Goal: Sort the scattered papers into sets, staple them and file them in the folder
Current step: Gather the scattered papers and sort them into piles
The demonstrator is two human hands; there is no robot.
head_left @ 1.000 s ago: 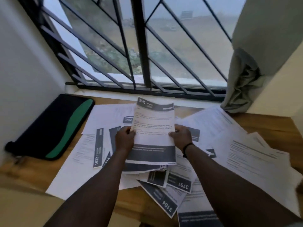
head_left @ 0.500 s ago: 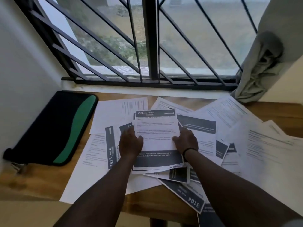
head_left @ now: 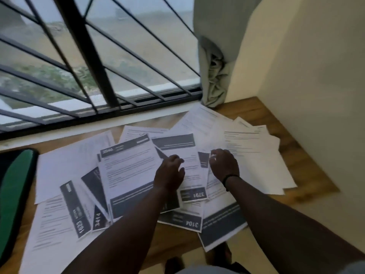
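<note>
Printed papers lie scattered and overlapping across the wooden desk (head_left: 254, 108). The sheet headed 2946 (head_left: 128, 167) lies flat on top of the pile, left of my hands. My left hand (head_left: 169, 174) hovers with loosely curled fingers over the sheet marked 3791 (head_left: 192, 186) and holds nothing. My right hand (head_left: 224, 165) is just to its right, fingers bent down toward the papers, nothing gripped. Sheets marked 3104 (head_left: 186, 222), 1623 (head_left: 77, 210) and 3414 (head_left: 98, 220) lie nearer me. The black and green folder (head_left: 15, 194) lies at the far left.
Plain text sheets (head_left: 254, 155) fan out to the right, near the desk's right edge. A barred window (head_left: 88, 56) runs along the back. A bunched curtain (head_left: 215, 76) hangs in the back right corner beside a wall (head_left: 316, 95).
Both hands have laid the 2946 sheet down on the pile and let go. They have moved right, over the 3791 sheet. My view has swung right.
</note>
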